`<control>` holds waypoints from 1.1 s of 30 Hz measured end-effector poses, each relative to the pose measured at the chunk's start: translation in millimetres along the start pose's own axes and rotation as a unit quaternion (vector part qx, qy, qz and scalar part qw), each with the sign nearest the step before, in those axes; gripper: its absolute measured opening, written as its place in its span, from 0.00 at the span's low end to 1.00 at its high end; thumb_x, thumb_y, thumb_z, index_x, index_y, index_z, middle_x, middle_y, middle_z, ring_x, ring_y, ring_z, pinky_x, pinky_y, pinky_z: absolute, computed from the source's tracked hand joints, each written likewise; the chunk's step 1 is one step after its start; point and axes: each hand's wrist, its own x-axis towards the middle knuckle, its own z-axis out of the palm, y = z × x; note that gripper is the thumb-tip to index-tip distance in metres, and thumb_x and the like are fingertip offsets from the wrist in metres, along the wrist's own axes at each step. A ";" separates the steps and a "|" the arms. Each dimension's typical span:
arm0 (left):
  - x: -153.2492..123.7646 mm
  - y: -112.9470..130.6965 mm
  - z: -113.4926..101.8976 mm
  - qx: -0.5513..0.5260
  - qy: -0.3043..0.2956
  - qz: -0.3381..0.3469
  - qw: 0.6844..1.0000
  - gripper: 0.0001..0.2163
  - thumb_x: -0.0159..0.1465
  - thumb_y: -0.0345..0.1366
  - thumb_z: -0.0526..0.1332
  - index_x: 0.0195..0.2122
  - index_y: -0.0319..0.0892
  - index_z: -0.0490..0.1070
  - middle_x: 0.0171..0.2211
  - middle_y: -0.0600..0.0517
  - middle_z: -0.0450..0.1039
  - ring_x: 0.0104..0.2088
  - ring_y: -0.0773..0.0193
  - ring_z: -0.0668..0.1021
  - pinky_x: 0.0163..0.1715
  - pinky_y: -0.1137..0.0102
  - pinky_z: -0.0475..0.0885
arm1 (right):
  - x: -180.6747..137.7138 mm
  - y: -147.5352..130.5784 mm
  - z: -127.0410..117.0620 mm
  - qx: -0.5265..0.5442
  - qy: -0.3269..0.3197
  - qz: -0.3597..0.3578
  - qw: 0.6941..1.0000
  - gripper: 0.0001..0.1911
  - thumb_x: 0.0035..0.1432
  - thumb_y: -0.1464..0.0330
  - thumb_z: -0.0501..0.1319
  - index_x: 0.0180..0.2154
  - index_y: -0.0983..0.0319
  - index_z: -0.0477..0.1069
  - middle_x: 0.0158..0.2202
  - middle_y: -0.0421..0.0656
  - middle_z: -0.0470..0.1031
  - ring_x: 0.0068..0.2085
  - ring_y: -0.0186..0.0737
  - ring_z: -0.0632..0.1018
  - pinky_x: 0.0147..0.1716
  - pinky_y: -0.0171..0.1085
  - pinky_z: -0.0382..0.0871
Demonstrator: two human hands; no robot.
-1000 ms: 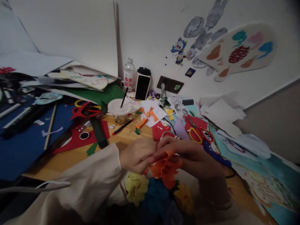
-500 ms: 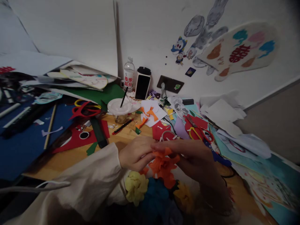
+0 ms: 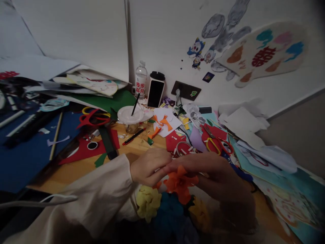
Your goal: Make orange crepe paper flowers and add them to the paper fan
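Observation:
My left hand and my right hand meet above the wooden desk, their fingertips pressed together. Between and under them sits a ruffled orange paper flower, held by both hands, with its lower part showing below my right fingers. Just below it, a yellow paper flower, a teal one and a golden one lie in a cluster in my lap area. Whatever my fingertips pinch inside the orange folds is hidden.
Crowding the wooden desk are red-handled scissors, yellow-handled scissors, a lidded plastic cup, a black pen, a water bottle, a phone, and coloured paper scraps.
My right hand has shifted slightly right and its fingers now lie flatter over the orange flower. The view has turned a little, moving the desk items slightly right.

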 end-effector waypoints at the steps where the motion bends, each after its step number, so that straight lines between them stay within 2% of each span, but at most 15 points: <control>1: -0.6 -0.6 0.6 0.002 0.003 0.003 1.000 0.15 0.68 0.42 0.41 0.30 0.42 0.59 0.23 0.48 0.67 0.26 0.61 0.71 0.26 0.67 0.65 | -0.3 -1.1 -1.2 -0.003 -0.012 0.004 1.000 0.17 0.62 0.74 0.55 0.51 0.57 0.70 0.47 0.45 0.77 0.47 0.37 0.77 0.46 0.33 0.71; 5: -1.1 -2.2 1.9 0.006 0.011 0.013 1.000 0.14 0.69 0.41 0.41 0.31 0.42 0.59 0.23 0.49 0.66 0.25 0.63 0.70 0.26 0.68 0.65 | -1.6 -5.3 -3.4 -0.037 -0.043 0.039 0.998 0.20 0.62 0.75 0.52 0.55 0.59 0.67 0.49 0.46 0.76 0.47 0.37 0.77 0.45 0.34 0.71; 9: 0.8 -0.9 0.2 0.006 0.011 0.020 1.000 0.12 0.68 0.39 0.42 0.34 0.42 0.61 0.28 0.47 0.70 0.29 0.61 0.73 0.29 0.67 0.67 | -1.9 -5.6 1.3 -0.116 0.022 0.082 0.990 0.21 0.62 0.76 0.53 0.54 0.57 0.67 0.42 0.41 0.79 0.34 0.32 0.78 0.34 0.30 0.72; 12: 2.5 1.2 -1.9 0.015 0.018 0.016 1.000 0.11 0.68 0.39 0.43 0.35 0.42 0.61 0.26 0.48 0.70 0.28 0.61 0.73 0.28 0.68 0.67 | -1.3 -5.5 6.0 -0.167 0.065 0.094 0.979 0.18 0.61 0.74 0.55 0.52 0.56 0.70 0.36 0.38 0.80 0.25 0.29 0.76 0.27 0.28 0.69; 18: 3.9 3.8 -3.5 0.017 -0.010 -0.006 1.000 0.12 0.68 0.37 0.44 0.34 0.40 0.63 0.26 0.46 0.71 0.29 0.60 0.74 0.30 0.67 0.68 | -1.2 -9.1 11.6 -0.260 0.165 0.104 0.946 0.13 0.60 0.72 0.57 0.46 0.57 0.73 0.31 0.38 0.80 0.22 0.30 0.75 0.22 0.29 0.67; 25: 1.4 1.5 -0.9 0.024 0.021 0.006 0.999 0.10 0.68 0.37 0.46 0.37 0.40 0.63 0.29 0.46 0.73 0.30 0.61 0.75 0.31 0.68 0.69 | -2.0 -14.3 11.2 -0.204 0.082 0.092 0.971 0.17 0.61 0.74 0.55 0.51 0.58 0.70 0.39 0.39 0.80 0.30 0.30 0.79 0.34 0.28 0.73; 29: 0.5 0.0 0.4 0.025 0.018 -0.004 1.000 0.11 0.68 0.38 0.44 0.35 0.40 0.63 0.28 0.45 0.72 0.29 0.60 0.74 0.29 0.67 0.67 | -2.5 -16.4 8.0 -0.177 0.064 0.093 0.978 0.18 0.60 0.75 0.57 0.51 0.58 0.70 0.41 0.39 0.79 0.33 0.30 0.79 0.36 0.26 0.72; 33: -0.2 -1.0 1.0 0.022 0.014 -0.009 1.000 0.13 0.68 0.40 0.43 0.31 0.42 0.60 0.24 0.47 0.69 0.26 0.61 0.72 0.26 0.67 0.65 | -2.5 -12.9 3.9 -0.141 0.059 0.074 0.985 0.15 0.59 0.76 0.58 0.47 0.59 0.72 0.40 0.39 0.80 0.36 0.31 0.79 0.36 0.26 0.72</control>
